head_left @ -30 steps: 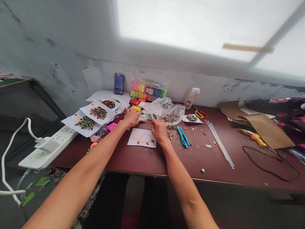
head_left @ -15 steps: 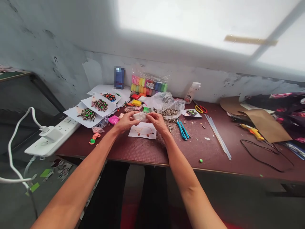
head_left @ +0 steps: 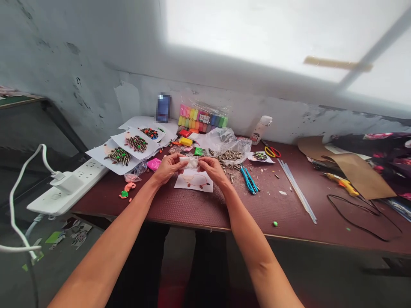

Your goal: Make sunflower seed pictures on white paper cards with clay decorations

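Between my two hands is a small white clay packet [head_left: 192, 163] in clear wrapping. The fingers of my left hand [head_left: 168, 169] pinch its left end, and my right hand [head_left: 213, 169] pinches the right end. Just below it on the table lies a white paper [head_left: 193, 185] with a drawn outline of a small animal. Sunflower seeds [head_left: 229, 155] spill from a clear plastic bag [head_left: 221, 137] beyond my right hand. A pink clay piece [head_left: 154, 164] lies left of my left hand. Yellow clay [head_left: 185, 141] sits farther back.
Paper hedgehogs covered in seeds [head_left: 136, 144] lie at left, near a white power strip [head_left: 48, 203]. Coloured clay packs [head_left: 204, 117] lean on the wall. To the right are a blue cutter [head_left: 248, 179], scissors [head_left: 272, 151], glue sticks [head_left: 297, 190], a glue gun [head_left: 343, 183] and a bottle [head_left: 260, 129].
The view has shifted slightly, so the table appears a little lower. Both hands still grip the clay packet, and its wrapping looks a bit more crumpled between the fingers.
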A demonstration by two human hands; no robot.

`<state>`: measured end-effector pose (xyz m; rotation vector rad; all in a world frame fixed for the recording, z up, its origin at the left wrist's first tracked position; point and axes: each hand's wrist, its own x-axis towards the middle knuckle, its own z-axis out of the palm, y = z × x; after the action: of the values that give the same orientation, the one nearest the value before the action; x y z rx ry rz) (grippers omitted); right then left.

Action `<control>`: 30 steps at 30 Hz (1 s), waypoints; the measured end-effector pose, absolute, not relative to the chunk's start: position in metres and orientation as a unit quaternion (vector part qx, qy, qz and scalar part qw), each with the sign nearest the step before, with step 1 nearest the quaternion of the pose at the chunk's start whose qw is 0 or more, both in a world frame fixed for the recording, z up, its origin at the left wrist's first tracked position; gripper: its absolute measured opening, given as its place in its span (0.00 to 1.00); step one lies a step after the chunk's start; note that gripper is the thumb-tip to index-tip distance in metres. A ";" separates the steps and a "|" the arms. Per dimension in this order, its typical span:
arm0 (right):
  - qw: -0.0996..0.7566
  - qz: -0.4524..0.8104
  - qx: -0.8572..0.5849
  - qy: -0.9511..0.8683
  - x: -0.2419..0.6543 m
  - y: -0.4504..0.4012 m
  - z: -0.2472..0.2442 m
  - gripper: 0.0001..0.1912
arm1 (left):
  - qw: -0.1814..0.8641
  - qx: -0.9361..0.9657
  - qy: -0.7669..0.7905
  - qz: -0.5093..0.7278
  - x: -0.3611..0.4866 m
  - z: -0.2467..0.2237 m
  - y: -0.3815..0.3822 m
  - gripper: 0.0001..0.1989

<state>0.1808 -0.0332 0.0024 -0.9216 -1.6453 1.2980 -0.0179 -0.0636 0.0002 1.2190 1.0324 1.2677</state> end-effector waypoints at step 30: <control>0.368 0.563 -0.364 -0.644 0.178 -0.046 0.011 0.21 | 0.528 0.480 0.431 0.552 -0.024 -0.007 -0.062 0.29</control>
<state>0.1784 -0.0456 0.0113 -0.9336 -1.6534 1.4466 -0.0241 -0.0618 -0.0072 1.1482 1.0307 1.3192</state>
